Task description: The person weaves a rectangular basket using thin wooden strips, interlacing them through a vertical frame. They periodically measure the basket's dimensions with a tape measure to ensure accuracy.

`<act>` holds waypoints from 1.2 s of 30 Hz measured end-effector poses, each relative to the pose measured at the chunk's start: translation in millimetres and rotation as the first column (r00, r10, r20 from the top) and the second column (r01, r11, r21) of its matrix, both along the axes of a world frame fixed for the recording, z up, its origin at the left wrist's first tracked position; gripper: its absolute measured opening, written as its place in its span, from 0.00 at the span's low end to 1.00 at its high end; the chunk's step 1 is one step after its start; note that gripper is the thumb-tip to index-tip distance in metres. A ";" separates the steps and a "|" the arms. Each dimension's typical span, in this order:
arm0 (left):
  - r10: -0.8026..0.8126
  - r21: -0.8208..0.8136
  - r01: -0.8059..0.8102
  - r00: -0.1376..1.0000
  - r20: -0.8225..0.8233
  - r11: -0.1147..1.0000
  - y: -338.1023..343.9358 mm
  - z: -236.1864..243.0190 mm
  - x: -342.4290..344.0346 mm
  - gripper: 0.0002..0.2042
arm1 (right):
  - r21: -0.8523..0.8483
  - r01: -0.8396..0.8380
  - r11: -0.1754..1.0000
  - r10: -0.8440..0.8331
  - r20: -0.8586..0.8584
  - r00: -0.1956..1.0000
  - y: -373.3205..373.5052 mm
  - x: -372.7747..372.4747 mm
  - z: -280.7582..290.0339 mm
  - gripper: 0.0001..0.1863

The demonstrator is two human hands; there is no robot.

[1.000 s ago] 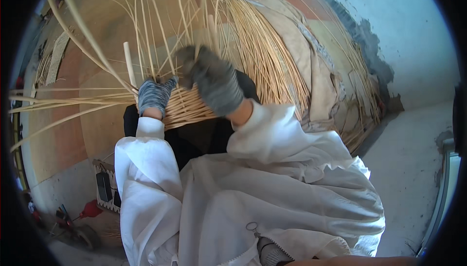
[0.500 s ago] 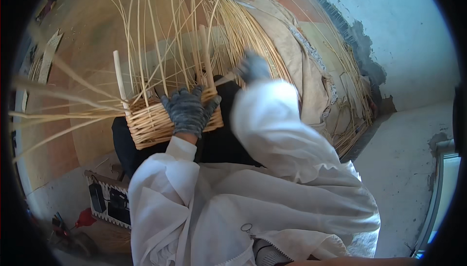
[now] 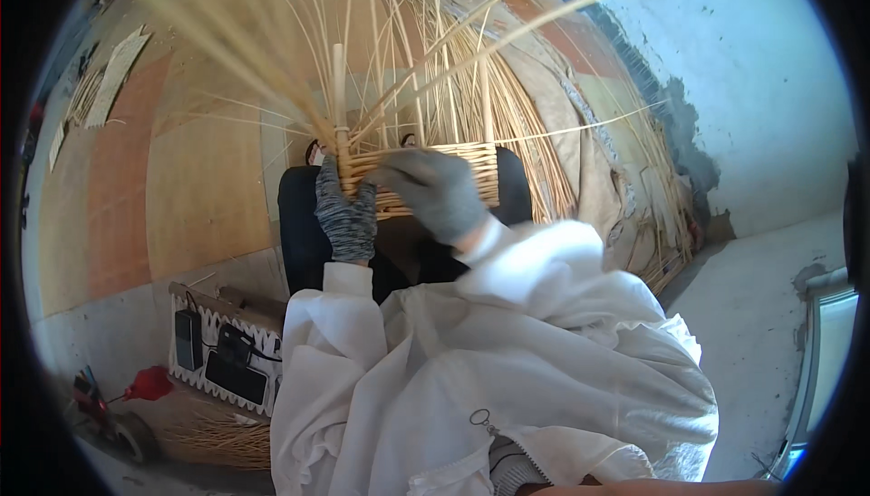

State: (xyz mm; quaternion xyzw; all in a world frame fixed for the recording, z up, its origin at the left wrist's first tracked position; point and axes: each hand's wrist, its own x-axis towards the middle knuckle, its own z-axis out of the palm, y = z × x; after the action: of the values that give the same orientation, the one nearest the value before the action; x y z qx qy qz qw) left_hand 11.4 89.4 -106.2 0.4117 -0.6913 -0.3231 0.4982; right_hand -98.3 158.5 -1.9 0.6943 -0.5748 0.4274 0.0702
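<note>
A half-woven wicker basket (image 3: 476, 176) rests on my dark-clad lap, with thick corner posts and thin willow rods standing up from its weave. My left hand (image 3: 346, 215), in a grey mottled glove, is closed around its left corner, thumb on the near side. Over the near wall, my gloved right hand (image 3: 439, 197) reaches left toward that same corner. Motion smears its fingers, so whether they pinch a rod is unclear. Long loose rods (image 3: 562, 20) fan out from the left corner, some blurred.
A large bundle of willow rods (image 3: 535, 165) lies to the right on brown cloth (image 3: 580, 156), beside the pale wall (image 3: 725, 70). At lower left, a low stand (image 3: 217, 383) holds a phone and other black devices. Patterned boards (image 3: 118, 79) lie far left.
The basket has turned and shifted right. My left hand has moved from the near wall to the left corner. My right hand has come from beyond the right end onto the basket.
</note>
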 end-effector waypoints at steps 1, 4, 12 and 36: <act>0.018 0.058 -0.015 0.998 -0.063 0.998 -5.7 -5.6 -2.7 0.27 | 0.044 0.099 0.994 -0.096 -0.070 0.993 -29.2 14.9 11.9 0.12; 0.026 0.179 0.018 0.970 -0.242 0.984 -19.3 -11.7 -12.7 0.27 | 0.345 0.232 0.909 -0.122 -0.311 0.942 -103.3 19.7 31.2 0.17; 0.024 0.186 0.058 0.911 -0.411 0.981 -43.0 -1.2 -0.2 0.22 | 0.099 -0.125 0.987 0.137 -0.124 0.983 -99.2 20.2 -2.7 0.05; -0.315 0.702 0.298 0.943 -0.110 0.646 -104.6 -15.1 -21.2 0.18 | 0.431 -0.118 0.895 -0.263 0.722 0.640 -117.3 -119.8 -45.9 0.15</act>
State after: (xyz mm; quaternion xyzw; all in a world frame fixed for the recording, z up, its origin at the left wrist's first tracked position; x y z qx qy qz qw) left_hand -9.8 -15.3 -121.3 0.4520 -0.5779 -0.6390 0.2314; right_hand -218.1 41.2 -47.9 0.4203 -0.6588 0.5354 -0.3204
